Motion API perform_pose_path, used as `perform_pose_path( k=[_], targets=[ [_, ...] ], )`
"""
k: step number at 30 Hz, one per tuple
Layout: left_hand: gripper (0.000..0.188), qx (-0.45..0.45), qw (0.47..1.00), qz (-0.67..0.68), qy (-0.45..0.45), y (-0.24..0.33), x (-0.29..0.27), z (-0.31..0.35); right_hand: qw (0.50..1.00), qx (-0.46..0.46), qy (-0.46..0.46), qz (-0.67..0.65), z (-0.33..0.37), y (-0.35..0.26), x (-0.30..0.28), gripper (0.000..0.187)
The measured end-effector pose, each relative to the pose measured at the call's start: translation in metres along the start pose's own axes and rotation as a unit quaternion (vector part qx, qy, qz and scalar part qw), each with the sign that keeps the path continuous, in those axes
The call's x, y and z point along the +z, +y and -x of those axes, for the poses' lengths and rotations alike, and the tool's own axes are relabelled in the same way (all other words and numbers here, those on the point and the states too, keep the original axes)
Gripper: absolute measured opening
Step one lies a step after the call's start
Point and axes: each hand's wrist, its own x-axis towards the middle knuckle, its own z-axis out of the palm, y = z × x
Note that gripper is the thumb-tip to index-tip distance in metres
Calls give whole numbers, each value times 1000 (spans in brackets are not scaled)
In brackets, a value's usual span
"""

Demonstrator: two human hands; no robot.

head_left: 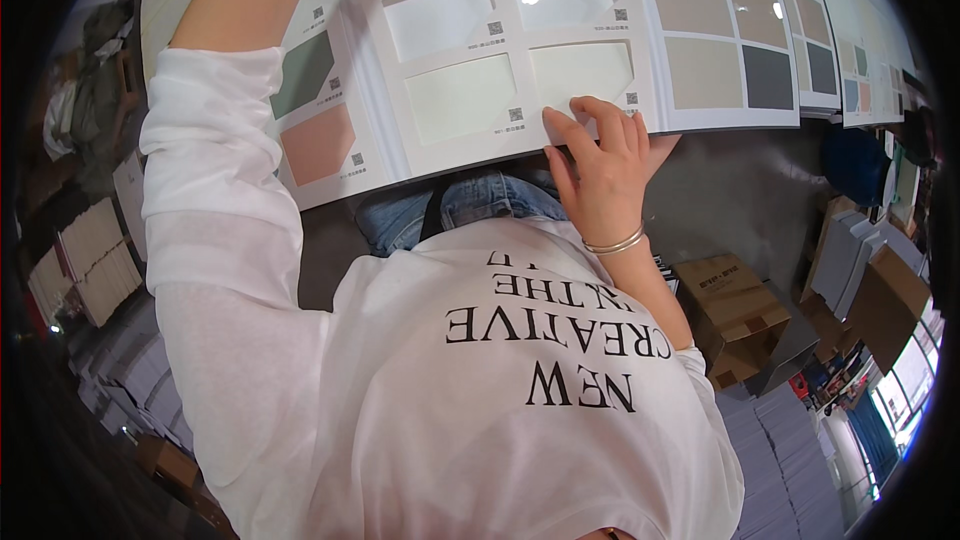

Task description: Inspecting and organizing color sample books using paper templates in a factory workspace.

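A color sample book (455, 145) lies open in front of me, its white page holding several framed pale panels, each with a small square code. My right hand (608, 165), with a thin bracelet at the wrist, rests at the page's near edge. Its fingers are bent and apart, with the tips touching the lower right pale swatch (582, 70). My left forearm reaches up across the left page, and the left hand lies beyond the upper edge. Beside that arm are a green swatch (307, 70) and a salmon-pink swatch (318, 145).
More open sample boards with beige and dark grey swatches (768, 78) continue to the right. An open cardboard box (728, 305) stands on the floor at the right. Stacks of pale sheets (95, 260) are at the left. A dark blue round seat (855, 165) is at the far right.
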Motion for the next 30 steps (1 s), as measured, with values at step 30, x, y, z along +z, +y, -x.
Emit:
perform_pose_path(
  k=[30],
  targets=[
    [32,-63,998,-6,-16,10,-4,8,1000,5,-17,-8,1,1,0,32]
  ],
)
